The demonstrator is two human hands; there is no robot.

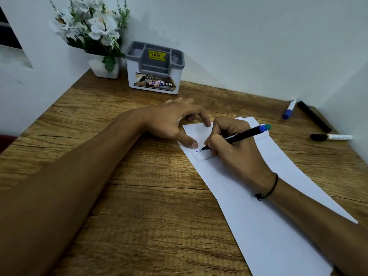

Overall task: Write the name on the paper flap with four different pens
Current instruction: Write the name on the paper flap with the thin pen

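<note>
A long white paper (264, 222) lies slanted on the wooden desk (123, 196). Its small folded flap (202, 155) carries a few blue handwritten letters. My right hand (235, 152) grips a black pen with a blue end (245, 134), its tip touching the flap just right of the letters. My left hand (173, 120) rests spread on the paper's far end, with thumb and forefinger pinning it down beside the flap. Three other markers lie at the far right: a blue-capped white marker (289, 109), an all-black marker (313, 116) and a black-capped white marker (331, 137).
A white and grey desk organiser (155, 68) stands at the back by the wall. Left of it is a white pot of white flowers (99, 38). White walls close the desk at the back and on the right.
</note>
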